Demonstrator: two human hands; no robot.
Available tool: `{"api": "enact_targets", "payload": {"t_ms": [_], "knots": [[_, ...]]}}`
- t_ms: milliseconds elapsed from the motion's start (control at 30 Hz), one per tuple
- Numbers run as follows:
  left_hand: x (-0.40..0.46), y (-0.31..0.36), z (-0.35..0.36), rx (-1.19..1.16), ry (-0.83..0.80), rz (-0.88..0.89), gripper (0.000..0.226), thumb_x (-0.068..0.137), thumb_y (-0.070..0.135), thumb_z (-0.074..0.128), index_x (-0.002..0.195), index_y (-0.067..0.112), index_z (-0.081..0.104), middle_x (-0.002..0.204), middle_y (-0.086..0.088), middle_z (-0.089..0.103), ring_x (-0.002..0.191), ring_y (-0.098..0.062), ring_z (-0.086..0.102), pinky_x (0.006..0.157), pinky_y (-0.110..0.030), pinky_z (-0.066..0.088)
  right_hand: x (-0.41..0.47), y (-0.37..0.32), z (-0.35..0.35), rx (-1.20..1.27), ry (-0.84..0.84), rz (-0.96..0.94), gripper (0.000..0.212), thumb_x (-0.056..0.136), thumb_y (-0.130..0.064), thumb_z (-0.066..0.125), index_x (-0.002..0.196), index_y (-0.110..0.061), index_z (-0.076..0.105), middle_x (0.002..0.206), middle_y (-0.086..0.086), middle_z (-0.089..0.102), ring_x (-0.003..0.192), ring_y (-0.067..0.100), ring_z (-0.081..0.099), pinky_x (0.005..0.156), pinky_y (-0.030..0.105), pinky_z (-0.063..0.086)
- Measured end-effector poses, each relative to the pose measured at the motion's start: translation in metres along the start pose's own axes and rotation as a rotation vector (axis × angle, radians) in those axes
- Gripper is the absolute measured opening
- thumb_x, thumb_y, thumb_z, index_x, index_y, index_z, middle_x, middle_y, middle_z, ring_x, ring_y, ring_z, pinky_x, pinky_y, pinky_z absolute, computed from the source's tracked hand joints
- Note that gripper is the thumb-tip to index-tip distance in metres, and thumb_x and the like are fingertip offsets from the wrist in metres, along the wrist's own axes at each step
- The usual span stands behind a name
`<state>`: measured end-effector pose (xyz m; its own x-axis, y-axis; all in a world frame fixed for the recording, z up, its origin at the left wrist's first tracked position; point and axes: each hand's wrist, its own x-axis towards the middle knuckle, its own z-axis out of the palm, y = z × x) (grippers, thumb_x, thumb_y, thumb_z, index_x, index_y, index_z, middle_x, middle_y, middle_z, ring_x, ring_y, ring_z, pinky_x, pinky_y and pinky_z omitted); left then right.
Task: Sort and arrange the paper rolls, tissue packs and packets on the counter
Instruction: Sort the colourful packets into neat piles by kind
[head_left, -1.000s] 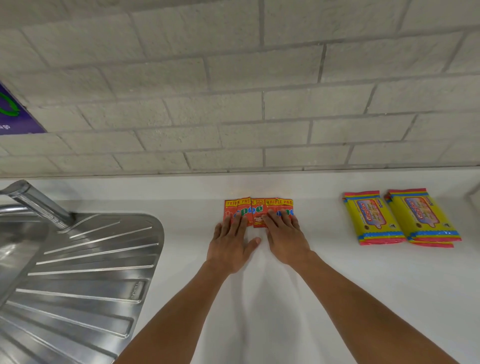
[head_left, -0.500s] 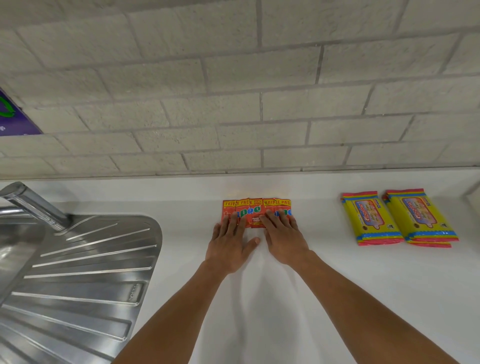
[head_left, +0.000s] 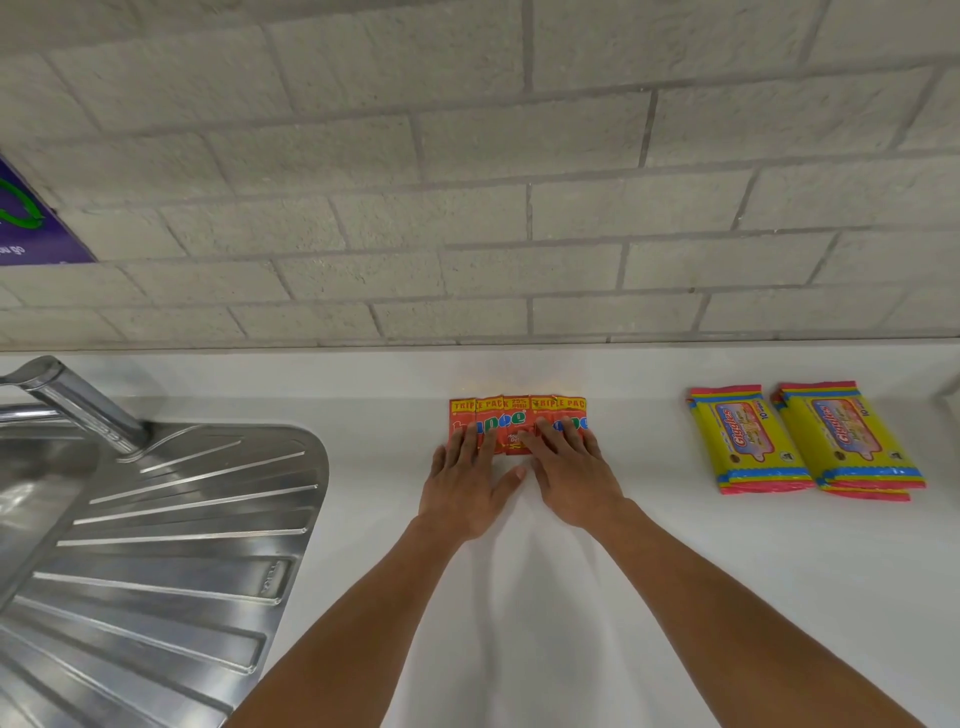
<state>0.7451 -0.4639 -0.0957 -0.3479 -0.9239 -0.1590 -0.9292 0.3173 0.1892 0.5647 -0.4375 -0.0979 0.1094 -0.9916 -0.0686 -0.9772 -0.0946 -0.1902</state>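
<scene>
Head view shows both hands laid flat, side by side, on a row of orange packets near the middle of the table. The left hand has its fingers straight and spread, the tips pressing on the left half of the row, the thumb angled out toward the other hand. The right hand lies the same way on the right half. Neither grip closes round anything: both are open, palms down, holding the packets flat against the table.

The packets sit at 12 o'clock from the hands, edge to edge or overlapping slightly, their tops in a fairly even line just short of the back wall.

At 3 o'clock, well apart from the packets, two yellow tissue packs lie side by side, touching or nearly so, long sides parallel and slightly tilted. There may be more packs under them; I cannot tell.

At 9 o'clock are the steel drainer and a tap. A purple sign shows at the far left on the wall.

Judging by this layout, the tissue packs look already grouped and the packets are being squared into their own row, probably a last adjustment. No paper rolls are in view, so that part seems to be left, or lies outside the frame.
</scene>
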Motion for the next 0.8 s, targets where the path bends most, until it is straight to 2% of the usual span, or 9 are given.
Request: {"api": "enact_targets", "payload": {"t_ms": [500,800], "knots": [[-0.001,-0.0075,-0.006,0.09,-0.018,0.065,0.078,0.095,0.071,0.012,0.159,0.027,0.0,0.167,-0.001,-0.002,0.154,-0.02,-0.006,0.125,-0.041,0.003,0.0007,0.0002,-0.0011,0.022,0.002,0.006,0.049,0.106,-0.038,0.029,0.154,-0.031,0.022,0.165,0.001,0.012,0.152,0.035,0.004,0.123,0.05,0.007],[-0.001,-0.0059,-0.0046,0.096,-0.01,0.056,0.081,0.094,0.072,0.011,0.159,0.025,0.004,0.167,-0.001,0.001,0.154,-0.022,-0.003,0.125,-0.044,0.006,0.001,0.0003,0.0,0.004,-0.022,0.008,0.05,0.106,-0.039,0.029,0.154,-0.032,0.02,0.165,0.001,0.011,0.152,0.035,0.003,0.123,0.051,0.008]]}}
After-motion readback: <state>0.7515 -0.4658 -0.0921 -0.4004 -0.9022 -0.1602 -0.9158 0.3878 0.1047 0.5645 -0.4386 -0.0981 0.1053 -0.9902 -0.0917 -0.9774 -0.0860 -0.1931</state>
